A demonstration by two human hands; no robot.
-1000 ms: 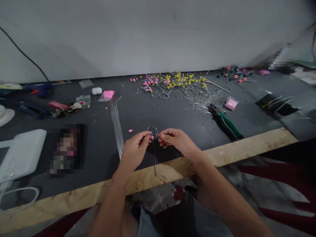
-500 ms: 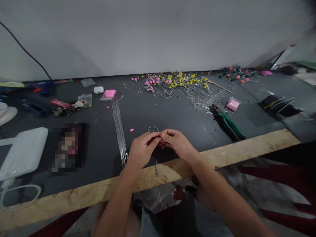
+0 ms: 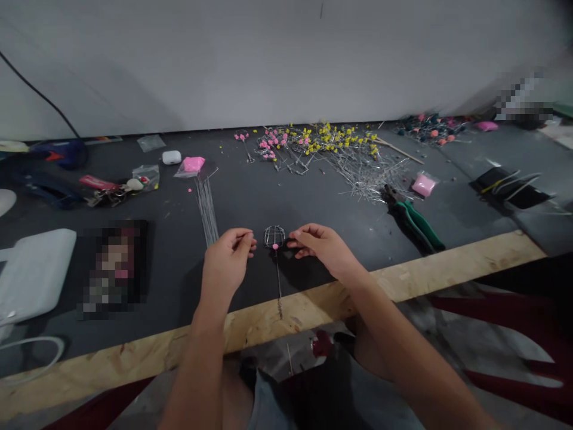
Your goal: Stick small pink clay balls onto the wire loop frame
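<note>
A small round wire cage (image 3: 274,235) on a long wire stem (image 3: 279,280) lies on the dark table between my hands. A pink clay ball (image 3: 275,246) sits where the cage meets the stem. My left hand (image 3: 227,254) is left of the cage, thumb and fingertips pinched together; whatever they may hold is hidden. On the other side, just right of the cage, my right hand (image 3: 320,243) has loosely curled fingers held apart, with nothing visible in them. A bundle of straight wires (image 3: 206,209) lies beyond my left hand.
Pink and yellow tipped wires (image 3: 322,143) and loose wires (image 3: 369,176) are piled at the back. Green-handled pliers (image 3: 414,221) and a pink clay packet (image 3: 424,184) lie right. Left are another clay packet (image 3: 193,165), keys (image 3: 110,194) and a white power bank (image 3: 40,272).
My hands have parted from above the stem, the left moving left and the right slightly right. The pink ball at the cage's base now shows. A loose pink bit is now out of sight.
</note>
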